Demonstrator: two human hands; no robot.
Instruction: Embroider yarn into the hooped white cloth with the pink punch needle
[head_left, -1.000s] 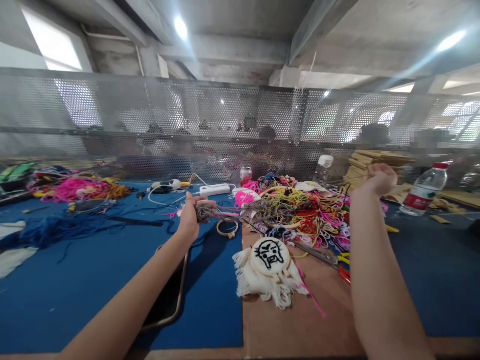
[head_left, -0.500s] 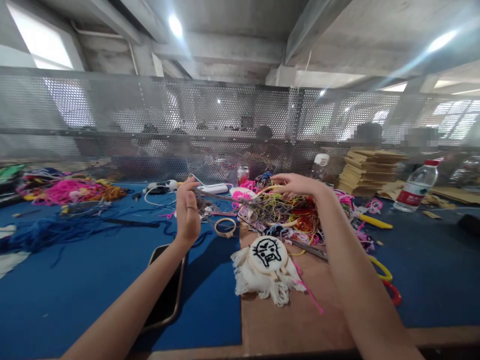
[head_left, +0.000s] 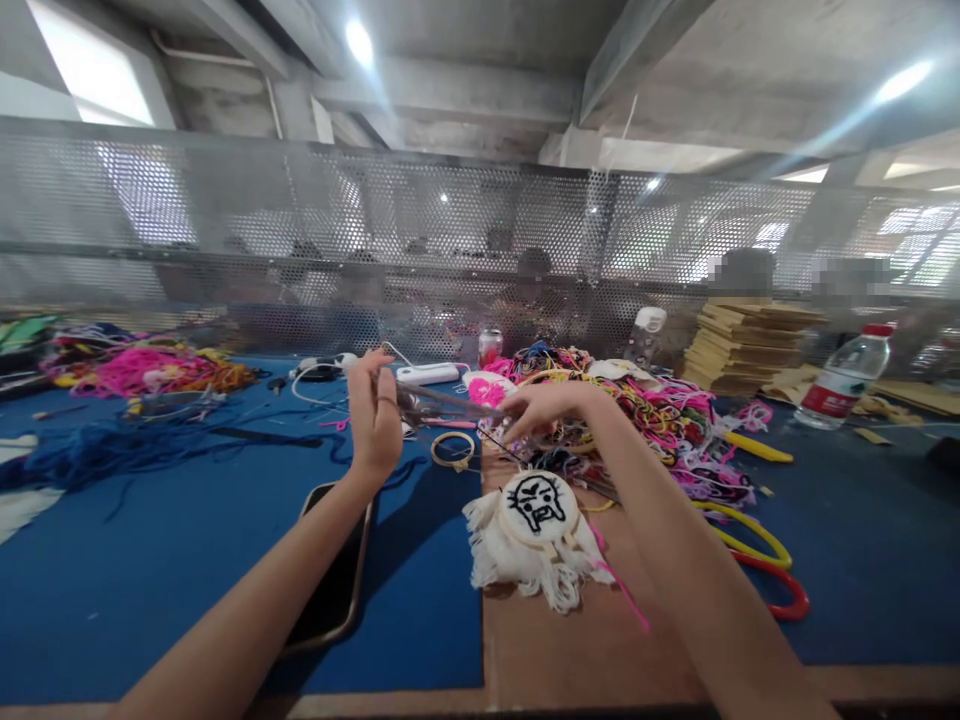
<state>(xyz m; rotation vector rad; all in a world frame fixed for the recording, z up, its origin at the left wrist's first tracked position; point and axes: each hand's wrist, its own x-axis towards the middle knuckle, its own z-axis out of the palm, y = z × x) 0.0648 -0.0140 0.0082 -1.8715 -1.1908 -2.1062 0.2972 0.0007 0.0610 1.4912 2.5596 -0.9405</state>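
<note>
From the head camera, we see our left hand (head_left: pixel 377 420) partly curled around grey yarn (head_left: pixel 454 402), which stretches across to our right hand (head_left: pixel 546 408). Its fingers are bent at the strands; blur means we cannot tell whether they pinch them. The yarn is above the table (head_left: pixel 420 620), near a small hoop (head_left: pixel 453 452). Nearer us lies embroidery (head_left: pixel 538 507) with a black face; a phone (head_left: pixel 334 570) lies left, scissors (head_left: pixel 798 603) right.

The left hand (head_left: pixel 377 425) stands upright above its slanting forearm (head_left: pixel 281 575). Apart from it, the right hand (head_left: pixel 546 404) bends inward at the wrist (head_left: pixel 589 400), back uppermost, fingers (head_left: pixel 519 406) loosely curled toward the left.
</note>
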